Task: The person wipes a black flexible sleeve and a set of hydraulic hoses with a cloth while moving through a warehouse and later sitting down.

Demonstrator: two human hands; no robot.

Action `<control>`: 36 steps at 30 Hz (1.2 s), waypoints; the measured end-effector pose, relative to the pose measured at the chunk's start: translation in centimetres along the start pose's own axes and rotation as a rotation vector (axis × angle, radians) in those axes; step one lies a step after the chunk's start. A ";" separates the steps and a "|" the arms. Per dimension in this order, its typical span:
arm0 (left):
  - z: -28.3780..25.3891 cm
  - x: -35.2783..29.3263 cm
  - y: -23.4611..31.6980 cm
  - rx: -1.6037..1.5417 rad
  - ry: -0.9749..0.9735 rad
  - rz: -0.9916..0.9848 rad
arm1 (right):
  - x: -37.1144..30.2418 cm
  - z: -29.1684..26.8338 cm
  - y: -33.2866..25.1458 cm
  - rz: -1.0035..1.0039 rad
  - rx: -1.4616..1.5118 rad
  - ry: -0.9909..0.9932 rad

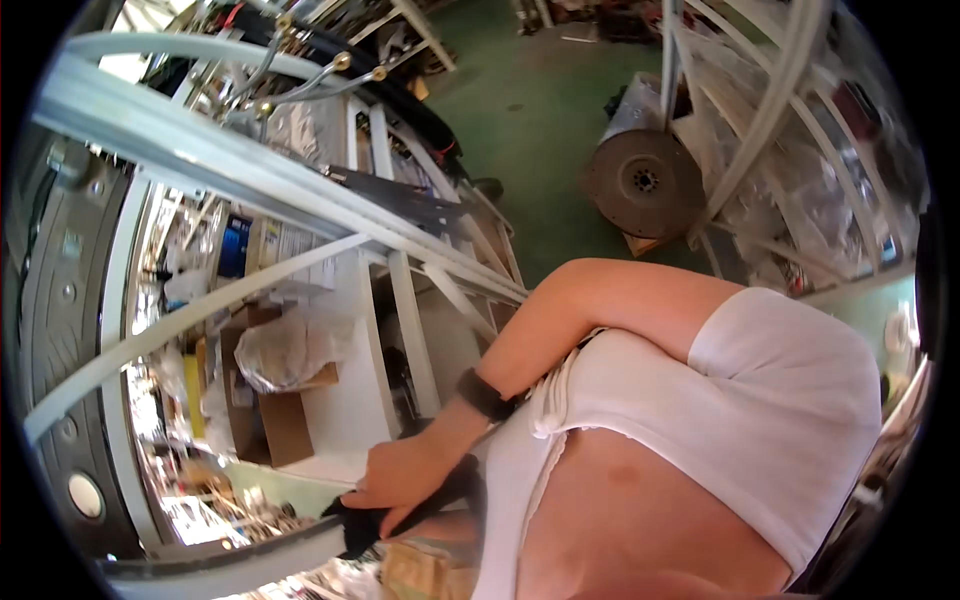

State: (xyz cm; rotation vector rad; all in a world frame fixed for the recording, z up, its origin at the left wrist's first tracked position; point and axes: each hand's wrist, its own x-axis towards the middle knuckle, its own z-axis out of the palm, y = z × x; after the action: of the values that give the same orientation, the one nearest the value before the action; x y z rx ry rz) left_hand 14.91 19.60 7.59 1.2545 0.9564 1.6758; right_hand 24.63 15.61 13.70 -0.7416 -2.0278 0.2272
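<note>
My right hand (pixel 415 475), with a dark band on its wrist, reaches in from the right and down to the lower middle. Its fingers are closed on a piece of black cloth (pixel 365 525), which lies against the end of a pale curved rail (pixel 250 575). Just under it, a strip of skin that looks like part of my left hand (pixel 445 526) shows beside the cloth. The cloth and my right hand cover most of it, so its fingers are hidden.
A pale metal frame (pixel 250 165) slants across the left. Behind it, a cardboard box (pixel 285 425) and a crumpled plastic bag (pixel 285 350) sit by a white shelf. A round brown disc (pixel 625 190) stands on the green floor (pixel 535 130). Hoses with brass fittings (pixel 343 61) hang top left.
</note>
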 end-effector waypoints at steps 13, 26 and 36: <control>0.1 -6.4 5.5 -0.244 0.140 0.246 | -2.6 -3.3 0.1 -0.049 0.100 -0.099; 11.6 -7.5 7.6 -0.761 0.158 -0.033 | -2.4 -12.7 2.3 -0.194 0.041 0.307; 23.7 4.5 3.1 0.068 0.333 0.463 | 1.0 -18.4 10.9 -0.102 -0.190 0.484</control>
State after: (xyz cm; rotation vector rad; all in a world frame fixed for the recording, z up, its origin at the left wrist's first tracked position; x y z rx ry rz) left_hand 36.62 24.93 17.17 1.3388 0.9696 2.2845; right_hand 43.94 22.57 19.77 -0.7255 -1.6289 -0.1933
